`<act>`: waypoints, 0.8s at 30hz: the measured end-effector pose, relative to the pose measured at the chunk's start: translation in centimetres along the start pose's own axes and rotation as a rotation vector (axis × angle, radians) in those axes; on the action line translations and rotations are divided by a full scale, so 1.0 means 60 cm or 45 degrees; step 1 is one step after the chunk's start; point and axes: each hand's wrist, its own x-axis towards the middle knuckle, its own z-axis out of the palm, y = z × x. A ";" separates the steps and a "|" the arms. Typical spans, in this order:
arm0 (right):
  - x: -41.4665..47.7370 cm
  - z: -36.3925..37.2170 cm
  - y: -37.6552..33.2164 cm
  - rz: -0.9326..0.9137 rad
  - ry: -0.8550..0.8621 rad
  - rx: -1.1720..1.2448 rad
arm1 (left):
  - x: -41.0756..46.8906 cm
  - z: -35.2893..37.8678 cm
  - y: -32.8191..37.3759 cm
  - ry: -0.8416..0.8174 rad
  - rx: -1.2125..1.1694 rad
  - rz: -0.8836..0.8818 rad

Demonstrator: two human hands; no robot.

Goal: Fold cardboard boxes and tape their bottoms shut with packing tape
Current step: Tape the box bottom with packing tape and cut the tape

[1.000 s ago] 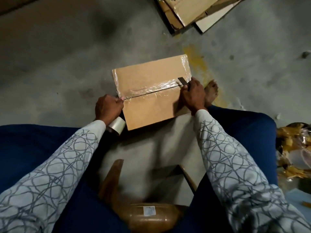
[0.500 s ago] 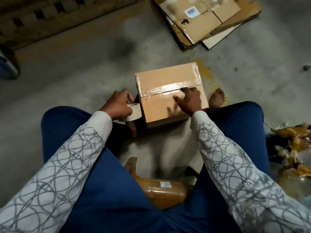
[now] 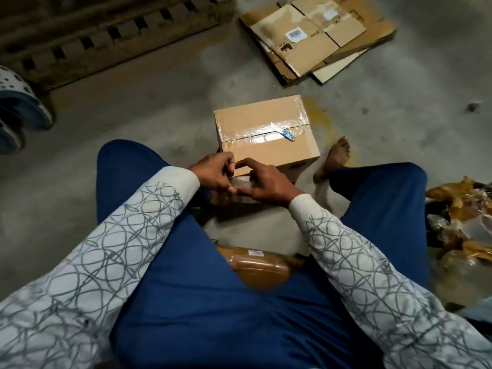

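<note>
Taped box (image 3: 266, 151); at its near edge the tape roll (image 3: 241, 181) is gripped in the curled left hand (image 3: 213, 173) and right hand (image 3: 269, 185); its loose end is probably to be freed next.

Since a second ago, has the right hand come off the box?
Yes. The right hand has pulled back off the box seam toward the person, and now meets the left hand on the tape roll.
</note>
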 end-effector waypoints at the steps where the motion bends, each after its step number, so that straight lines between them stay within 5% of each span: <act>1: -0.006 -0.004 -0.001 0.008 0.020 -0.043 | 0.002 0.004 0.007 0.016 0.037 -0.005; 9: -0.007 0.003 -0.008 0.033 0.029 -0.386 | 0.003 0.041 0.030 -0.044 0.559 -0.037; 18: -0.014 0.004 -0.020 0.016 0.151 -0.262 | 0.000 -0.009 -0.010 -0.263 0.010 0.005; 24: -0.028 0.004 -0.026 0.052 0.280 -0.222 | -0.007 -0.016 -0.010 -0.193 -0.113 0.015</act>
